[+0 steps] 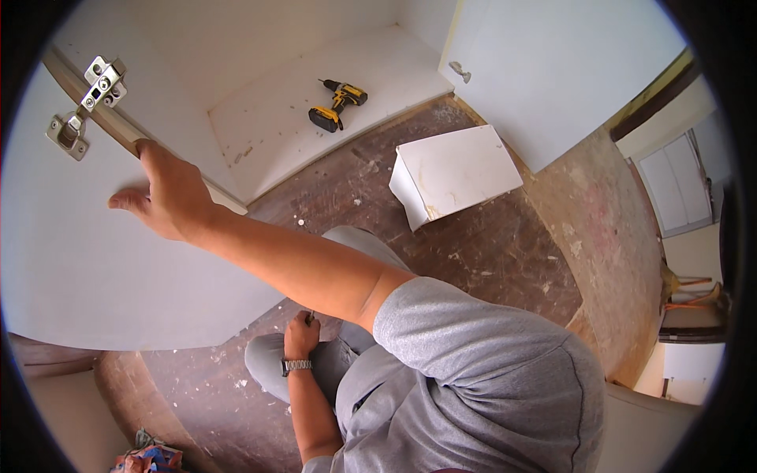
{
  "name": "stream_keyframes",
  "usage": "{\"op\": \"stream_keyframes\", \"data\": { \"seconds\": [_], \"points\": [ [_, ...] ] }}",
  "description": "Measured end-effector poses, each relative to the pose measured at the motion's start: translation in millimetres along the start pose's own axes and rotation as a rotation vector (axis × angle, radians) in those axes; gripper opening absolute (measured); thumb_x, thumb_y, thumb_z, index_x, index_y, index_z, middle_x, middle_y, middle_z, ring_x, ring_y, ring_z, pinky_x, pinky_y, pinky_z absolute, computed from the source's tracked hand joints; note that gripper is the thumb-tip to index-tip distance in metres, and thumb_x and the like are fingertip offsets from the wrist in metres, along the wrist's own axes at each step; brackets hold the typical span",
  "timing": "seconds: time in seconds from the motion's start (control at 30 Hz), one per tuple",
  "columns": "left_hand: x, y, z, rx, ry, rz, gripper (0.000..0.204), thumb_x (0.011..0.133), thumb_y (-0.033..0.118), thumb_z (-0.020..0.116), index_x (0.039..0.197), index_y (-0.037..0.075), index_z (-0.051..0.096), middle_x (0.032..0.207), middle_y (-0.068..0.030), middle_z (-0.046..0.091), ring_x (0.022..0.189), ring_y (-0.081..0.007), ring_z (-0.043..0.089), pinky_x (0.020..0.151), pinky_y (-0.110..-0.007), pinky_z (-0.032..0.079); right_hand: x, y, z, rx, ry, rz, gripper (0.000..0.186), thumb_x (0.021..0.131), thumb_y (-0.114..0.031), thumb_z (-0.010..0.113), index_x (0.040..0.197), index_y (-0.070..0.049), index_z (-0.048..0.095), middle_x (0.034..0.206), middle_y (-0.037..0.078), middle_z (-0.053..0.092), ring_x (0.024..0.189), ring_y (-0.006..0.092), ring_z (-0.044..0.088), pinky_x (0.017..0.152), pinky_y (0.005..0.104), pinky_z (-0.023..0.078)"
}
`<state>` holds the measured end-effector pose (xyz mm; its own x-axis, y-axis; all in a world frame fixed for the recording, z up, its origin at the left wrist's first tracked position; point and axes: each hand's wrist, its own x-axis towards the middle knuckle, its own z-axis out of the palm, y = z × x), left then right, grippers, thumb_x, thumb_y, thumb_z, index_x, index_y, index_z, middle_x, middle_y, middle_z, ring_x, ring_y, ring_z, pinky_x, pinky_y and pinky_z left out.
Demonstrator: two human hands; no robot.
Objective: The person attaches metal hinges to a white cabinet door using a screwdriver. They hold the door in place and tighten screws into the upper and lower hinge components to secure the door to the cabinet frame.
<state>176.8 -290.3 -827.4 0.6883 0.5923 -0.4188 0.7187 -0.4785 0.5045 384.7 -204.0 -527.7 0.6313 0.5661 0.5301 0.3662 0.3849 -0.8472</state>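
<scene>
My right arm reaches across to the upper left, where my right hand (177, 197) is around the edge of a white cabinet door (158, 292). Its thumb lies over the door's face, while the other fingers are mostly hidden behind the edge. Just above that hand, a metal concealed hinge (93, 106) is fixed at the door's edge. Lower down by my knee, my left hand (301, 337), with a metal watch on its wrist, is closed. A small dark tip sticks out from its fingers, too little of it showing to name.
Inside the white cabinet (276, 87) a yellow and black cordless drill (339, 105) lies among small scraps. A second white door (560, 71) stands open on the right. On the dark, debris-strewn floor (505, 252) rests a white box-like piece (461, 173). A colourful bag (150, 457) sits lower left.
</scene>
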Motion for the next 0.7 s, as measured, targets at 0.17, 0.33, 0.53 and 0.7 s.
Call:
{"op": "stream_keyframes", "data": {
  "seconds": [0.17, 0.33, 0.53, 0.7],
  "points": [
    [1.9, 7.0, -7.1, -0.038, 0.036, 0.027, 0.033, 0.080, 0.022, 0.060, 0.104, 0.000, 0.068, 0.093, -0.0257, 0.068, 0.091, -0.0421, 0.066, 0.082, -0.048, 0.053, 4.2, -4.7, 4.3, -0.022, 0.031, -0.076, 0.062, 0.078, -0.033, 0.082, 0.116, 0.003, 0.049, 0.091, 0.017, 0.064, 0.076, 0.0317, 0.066, 0.067, 0.0403, 0.052],
    [13.1, 5.3, -7.6, -0.023, 0.048, 0.048, 0.032, 0.082, 0.022, 0.059, 0.102, 0.000, 0.067, 0.092, -0.0266, 0.068, 0.090, -0.0428, 0.066, 0.081, -0.048, 0.053, 14.0, 3.9, -0.2, 0.019, -0.022, 0.012, 0.057, 0.081, -0.032, 0.080, 0.115, 0.002, 0.049, 0.101, 0.020, 0.065, 0.083, 0.0318, 0.068, 0.073, 0.0415, 0.052],
    [16.2, -20.2, 7.1, 0.064, 0.042, 0.105, 0.033, 0.088, 0.031, 0.054, 0.105, 0.005, 0.066, 0.094, -0.0271, 0.068, 0.089, -0.0448, 0.066, 0.081, -0.055, 0.053, 18.1, 19.9, 22.2, -0.015, 0.123, -0.198, 0.057, 0.083, -0.028, 0.077, 0.123, 0.000, 0.047, 0.086, 0.008, 0.073, 0.075, 0.0277, 0.070, 0.067, 0.0395, 0.053],
    [17.9, -18.6, 17.3, 0.083, -0.016, 0.034, 0.032, 0.084, 0.038, 0.060, 0.096, 0.009, 0.069, 0.094, -0.0229, 0.069, 0.091, -0.0421, 0.067, 0.081, -0.051, 0.054, 7.0, 17.8, 10.3, -0.110, 0.114, -0.200, 0.054, 0.088, -0.030, 0.073, 0.126, 0.000, 0.048, 0.097, 0.012, 0.071, 0.084, 0.0288, 0.070, 0.072, 0.0375, 0.055]
  ]
}}
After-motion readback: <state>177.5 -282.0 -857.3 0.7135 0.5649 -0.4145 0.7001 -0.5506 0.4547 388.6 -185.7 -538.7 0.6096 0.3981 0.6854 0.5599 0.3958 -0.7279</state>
